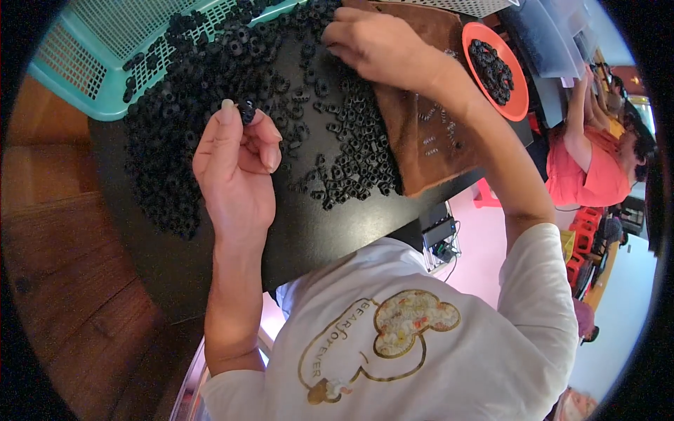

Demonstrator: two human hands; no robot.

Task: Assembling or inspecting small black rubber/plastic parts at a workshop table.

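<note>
Piece, small, black and shiny, sits left of centre in the upper half of the frame, pinched between the thumb and fingertips of the left hand, which is turned palm up above the table. Behind and beside it spreads a broad heap of black parts, reaching from the left of the frame up to its top edge. To the right of the heap lie smaller black parts, scattered loosely on the dark table.

At the top centre, the right hand reaches over these, its fingers curled downward; whether they are closed on anything I cannot tell, since the back of the hand hides it.

A pale green basket fills the upper left, with some of the heap lying in it. Right of the smaller parts lies a brown cloth bearing little clear bits, partly covered by the right forearm. Farther right, an orange plate holds a pile of black pieces. Beyond it, at the right side, are a person in a red top and red stools.
</note>
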